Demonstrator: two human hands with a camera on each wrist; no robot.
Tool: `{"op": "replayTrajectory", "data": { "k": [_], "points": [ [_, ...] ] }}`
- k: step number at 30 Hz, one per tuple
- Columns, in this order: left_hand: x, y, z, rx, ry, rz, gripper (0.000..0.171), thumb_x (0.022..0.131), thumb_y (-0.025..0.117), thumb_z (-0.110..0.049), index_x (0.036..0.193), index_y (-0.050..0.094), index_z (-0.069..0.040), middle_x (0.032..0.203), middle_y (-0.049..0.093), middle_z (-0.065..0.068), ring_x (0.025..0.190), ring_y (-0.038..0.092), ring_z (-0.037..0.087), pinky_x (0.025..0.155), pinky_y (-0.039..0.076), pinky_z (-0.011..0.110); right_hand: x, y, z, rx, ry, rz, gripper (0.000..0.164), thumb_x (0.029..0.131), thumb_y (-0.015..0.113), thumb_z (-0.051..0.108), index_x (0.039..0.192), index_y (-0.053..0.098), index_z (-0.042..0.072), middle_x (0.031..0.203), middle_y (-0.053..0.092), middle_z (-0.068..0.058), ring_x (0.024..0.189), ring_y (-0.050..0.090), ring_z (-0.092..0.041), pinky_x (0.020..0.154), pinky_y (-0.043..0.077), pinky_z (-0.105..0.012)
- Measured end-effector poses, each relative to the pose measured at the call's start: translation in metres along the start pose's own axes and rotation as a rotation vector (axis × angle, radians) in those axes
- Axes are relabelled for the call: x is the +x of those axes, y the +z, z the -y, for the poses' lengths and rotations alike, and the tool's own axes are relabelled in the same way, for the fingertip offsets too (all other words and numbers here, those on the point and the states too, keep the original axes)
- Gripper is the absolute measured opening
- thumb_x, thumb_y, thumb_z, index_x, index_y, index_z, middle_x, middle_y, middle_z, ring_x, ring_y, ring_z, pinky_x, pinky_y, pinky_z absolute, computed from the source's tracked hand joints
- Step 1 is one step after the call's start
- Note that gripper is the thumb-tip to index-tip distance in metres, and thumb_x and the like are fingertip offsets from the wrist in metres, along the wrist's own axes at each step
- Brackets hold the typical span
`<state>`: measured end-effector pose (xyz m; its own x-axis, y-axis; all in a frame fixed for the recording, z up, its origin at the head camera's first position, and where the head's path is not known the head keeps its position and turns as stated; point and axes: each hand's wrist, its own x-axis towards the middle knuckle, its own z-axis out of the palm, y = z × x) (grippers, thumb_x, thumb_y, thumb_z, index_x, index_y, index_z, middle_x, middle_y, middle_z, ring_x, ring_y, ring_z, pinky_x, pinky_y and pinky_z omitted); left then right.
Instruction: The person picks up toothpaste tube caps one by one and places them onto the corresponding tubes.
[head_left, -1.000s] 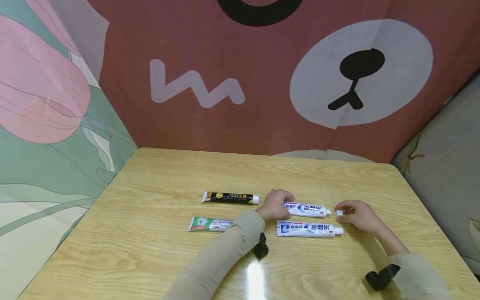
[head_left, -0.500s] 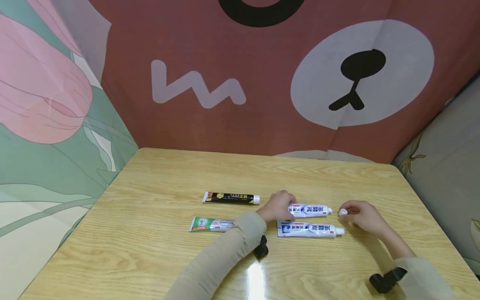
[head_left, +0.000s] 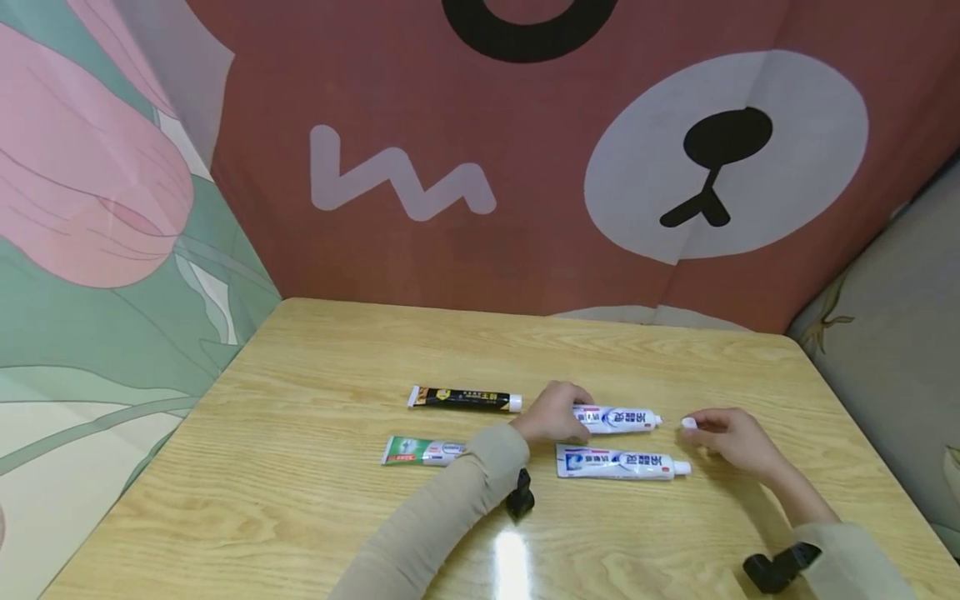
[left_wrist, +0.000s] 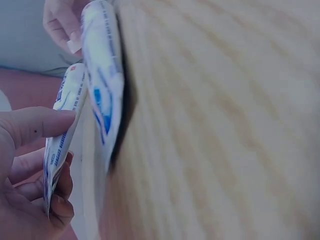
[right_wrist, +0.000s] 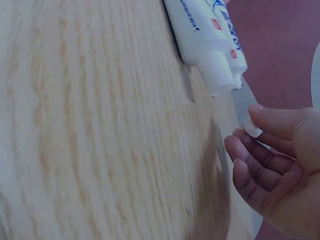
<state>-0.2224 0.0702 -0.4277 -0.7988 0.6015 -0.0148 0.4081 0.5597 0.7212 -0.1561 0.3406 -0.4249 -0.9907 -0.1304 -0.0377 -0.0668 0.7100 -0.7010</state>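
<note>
My left hand (head_left: 557, 412) grips the flat end of a white and blue toothpaste tube (head_left: 618, 419); in the left wrist view its thumb and curled fingers pinch the tube from both sides. The tube's nozzle is bare and points right. Just beyond it, my right hand (head_left: 731, 435) pinches a small white cap (right_wrist: 252, 128) between thumb and forefinger, apart from the nozzle. A second white and blue toothpaste tube (head_left: 617, 463), with its cap on, lies on the table in front of the held one.
On the left lie a black toothpaste tube (head_left: 465, 399) and, nearer, a green and white toothpaste tube (head_left: 422, 451), partly hidden by my left sleeve (head_left: 450, 500). The wooden table (head_left: 262, 500) meets a printed cloth backdrop (head_left: 525, 250) at its far edge.
My right hand has drifted slightly right with the cap, widening the gap to the nozzle. The left hand keeps its grip on the toothpaste tube in about the same place.
</note>
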Motion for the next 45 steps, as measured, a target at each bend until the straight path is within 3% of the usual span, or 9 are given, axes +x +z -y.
{"op": "replayTrajectory", "data": {
  "k": [10,25,32,41,45],
  "points": [
    [-0.001,-0.002,-0.004,-0.117,-0.003,0.0,0.038,0.062,0.079,-0.002,0.098,0.068,-0.005,0.081,0.062,-0.005,0.071,0.054,0.004,0.065,0.044,0.016,-0.002,-0.002,-0.003,0.066,0.02,-0.083,0.028,0.084,0.065,0.011,0.1,0.054,-0.008,0.081,0.061,-0.011,0.066,0.057,-0.011,0.055,0.049,-0.028],
    [-0.005,-0.003,-0.007,-0.208,-0.006,0.014,0.041,0.063,0.079,-0.001,0.101,0.067,-0.006,0.082,0.062,-0.008,0.072,0.055,0.004,0.067,0.045,0.017,-0.004,-0.003,0.003,0.159,-0.002,-0.056,0.035,0.094,0.05,0.014,0.117,0.052,-0.013,0.087,0.064,-0.017,0.069,0.057,-0.012,0.057,0.048,-0.029],
    [-0.004,-0.003,-0.008,-0.218,0.012,0.005,0.041,0.063,0.08,-0.001,0.101,0.066,-0.005,0.082,0.061,-0.008,0.073,0.054,0.004,0.07,0.044,0.017,-0.005,-0.001,0.008,0.212,-0.064,-0.068,0.029,0.092,0.053,0.012,0.108,0.055,-0.012,0.085,0.063,-0.017,0.068,0.058,-0.012,0.054,0.049,-0.03],
    [-0.004,-0.005,-0.008,-0.2,0.024,0.002,0.042,0.064,0.08,-0.003,0.104,0.066,-0.007,0.088,0.062,-0.009,0.08,0.054,0.003,0.075,0.044,0.017,-0.002,0.004,0.011,0.226,-0.049,-0.085,0.028,0.094,0.051,0.015,0.097,0.059,-0.012,0.075,0.061,-0.013,0.062,0.053,-0.009,0.052,0.046,-0.028],
    [-0.005,-0.006,-0.009,-0.205,0.03,-0.001,0.044,0.063,0.08,-0.002,0.104,0.066,-0.006,0.088,0.062,-0.008,0.079,0.055,0.003,0.074,0.044,0.017,0.0,0.007,0.012,0.245,-0.012,-0.07,0.038,0.097,0.043,0.019,0.087,0.058,-0.014,0.069,0.058,-0.009,0.058,0.051,-0.007,0.052,0.045,-0.026]
  ]
}}
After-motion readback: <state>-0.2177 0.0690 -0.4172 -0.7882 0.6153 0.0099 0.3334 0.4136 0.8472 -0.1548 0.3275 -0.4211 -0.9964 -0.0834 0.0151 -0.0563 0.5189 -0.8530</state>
